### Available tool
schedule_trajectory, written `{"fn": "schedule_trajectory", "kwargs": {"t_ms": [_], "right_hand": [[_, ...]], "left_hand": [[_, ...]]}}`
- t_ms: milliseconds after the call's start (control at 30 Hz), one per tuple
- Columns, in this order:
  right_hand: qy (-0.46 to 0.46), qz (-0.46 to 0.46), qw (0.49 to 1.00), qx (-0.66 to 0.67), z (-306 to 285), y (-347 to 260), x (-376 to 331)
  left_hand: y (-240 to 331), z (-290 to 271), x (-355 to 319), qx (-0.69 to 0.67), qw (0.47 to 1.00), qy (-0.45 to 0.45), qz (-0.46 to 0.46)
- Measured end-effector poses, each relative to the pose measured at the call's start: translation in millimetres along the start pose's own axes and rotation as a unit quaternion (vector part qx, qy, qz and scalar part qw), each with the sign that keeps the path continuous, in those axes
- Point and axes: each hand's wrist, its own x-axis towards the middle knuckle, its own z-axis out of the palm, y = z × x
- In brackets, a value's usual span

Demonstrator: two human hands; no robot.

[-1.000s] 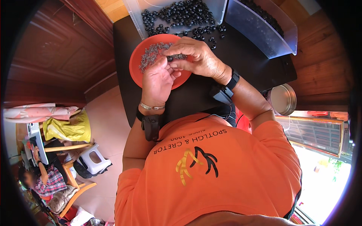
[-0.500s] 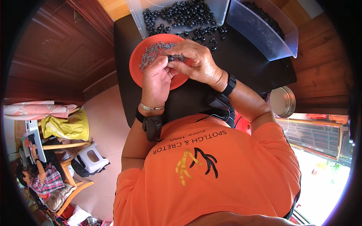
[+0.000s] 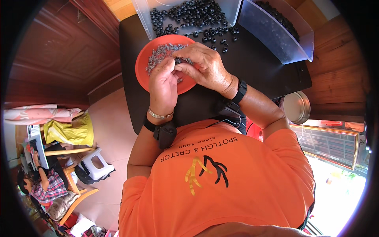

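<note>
Over an orange-red plate (image 3: 143,81), both hands meet at a small round black piece (image 3: 179,60). My left hand (image 3: 162,85) pinches it between thumb and fingers from the left. From the right, my right hand (image 3: 205,65) grips the same piece with thumb and forefinger; its other fingers curl behind. Many tiny grey metal-looking parts (image 3: 156,57) lie on the plate around and beneath the fingers. The underside of the black piece is hidden by the fingertips.
Behind the plate, a clear plastic bin (image 3: 146,23) lies with black bead-like pieces (image 3: 197,15) spilling onto the dark table (image 3: 252,79). A second clear bin (image 3: 276,39) stands at the right. A round tin (image 3: 296,107) is beyond the right forearm. Far left, another person (image 3: 49,187) sits near a white stool (image 3: 94,166).
Both hands stay together over the plate. The left wrist has turned slightly and shifted a little to the right; the fingers have moved slightly around the black piece.
</note>
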Motion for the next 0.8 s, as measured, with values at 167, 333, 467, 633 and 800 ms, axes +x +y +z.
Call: {"fn": "schedule_trajectory", "kwargs": {"t_ms": [167,333,467,633,800], "right_hand": [[-0.013,0.03,0.996,0.086,3,-3,0],[-0.028,0.112,0.973,0.202,6,-5,-2],[-0.025,0.095,0.981,0.167,8,-5,-2],[-0.005,0.023,0.997,0.068,8,-10,1],[0.0,-0.003,0.999,0.044,7,-7,-1]], "left_hand": [[-2,-4,-3,-0.014,0.999,-0.006,0.034],[2,0,-4,-0.001,0.999,0.004,0.04],[1,-1,-4,-0.002,0.999,0.012,0.036],[3,-2,-4,0.016,0.999,-0.007,0.034],[-2,-9,-2,0.021,0.999,-0.033,0.036]]}}
